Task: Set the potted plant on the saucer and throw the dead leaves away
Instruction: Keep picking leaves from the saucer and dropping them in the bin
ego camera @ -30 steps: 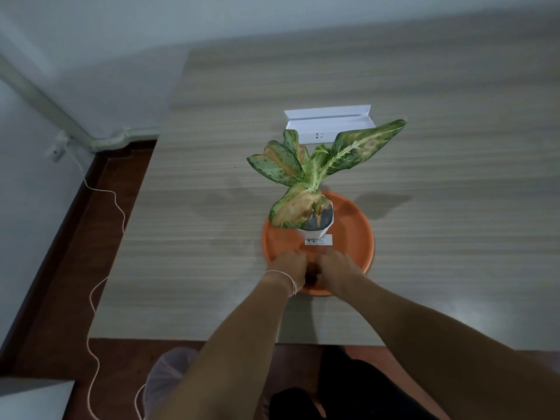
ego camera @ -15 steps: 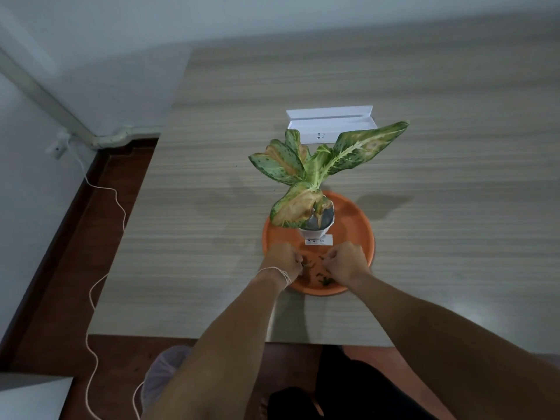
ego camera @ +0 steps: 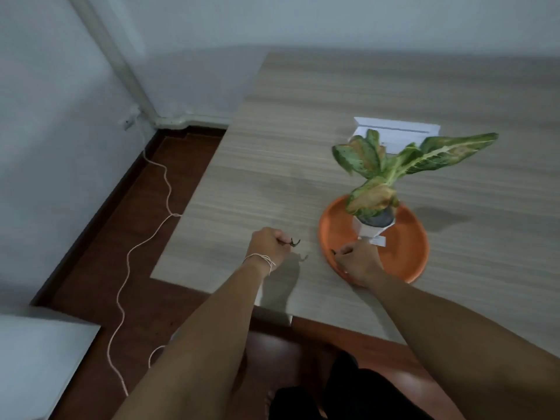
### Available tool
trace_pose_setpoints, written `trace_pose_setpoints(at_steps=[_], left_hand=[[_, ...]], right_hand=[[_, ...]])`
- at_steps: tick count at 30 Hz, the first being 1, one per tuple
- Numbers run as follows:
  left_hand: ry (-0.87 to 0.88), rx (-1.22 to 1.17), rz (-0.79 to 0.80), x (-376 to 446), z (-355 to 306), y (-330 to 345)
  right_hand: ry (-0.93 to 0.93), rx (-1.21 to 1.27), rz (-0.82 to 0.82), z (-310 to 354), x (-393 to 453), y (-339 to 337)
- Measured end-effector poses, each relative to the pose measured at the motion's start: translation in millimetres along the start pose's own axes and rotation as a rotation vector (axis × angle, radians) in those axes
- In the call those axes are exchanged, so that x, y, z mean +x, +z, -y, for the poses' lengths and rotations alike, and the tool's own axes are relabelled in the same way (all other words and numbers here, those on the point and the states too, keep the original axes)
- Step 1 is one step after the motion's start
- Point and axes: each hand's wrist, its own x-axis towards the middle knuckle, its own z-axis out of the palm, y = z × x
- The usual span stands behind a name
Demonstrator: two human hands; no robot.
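Observation:
The potted plant (ego camera: 375, 189), green leaves mottled with yellow and brown in a small white pot (ego camera: 371, 227), stands upright on the orange saucer (ego camera: 406, 253). My left hand (ego camera: 268, 245) hovers over the table left of the saucer, fist closed on dark dead leaves (ego camera: 294, 242) that stick out past the fingers. My right hand (ego camera: 357, 262) rests on the saucer's near left rim, fingers pinched on a small dark leaf scrap (ego camera: 333, 252) just in front of the pot.
The wooden table (ego camera: 303, 165) ends at its left edge beside my left hand. A white box (ego camera: 397, 128) lies behind the plant. A thin cord (ego camera: 142, 234) trails over the dark floor on the left, and a pale cabinet corner (ego camera: 36, 359) sits bottom left.
My left hand has moved left off the saucer with dead leaves in it. The right hand stays at the saucer's rim. The camera has swung left, showing more floor and wall.

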Motion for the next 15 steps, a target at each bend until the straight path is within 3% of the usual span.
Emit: trace_pose_setpoints(at_steps=[9, 15], left_hand=[[-0.233, -0.045, -0.21, -75.6, 144.0, -131.5], [-0.439, -0.046, -0.312, -143.3, 234.1, -183.3]], right_hand=[[-0.313, -0.125, 0.295, 126.5, -45.3, 153.3], [-0.551, -0.271, 0.489, 176.4, -99.4, 255.1]])
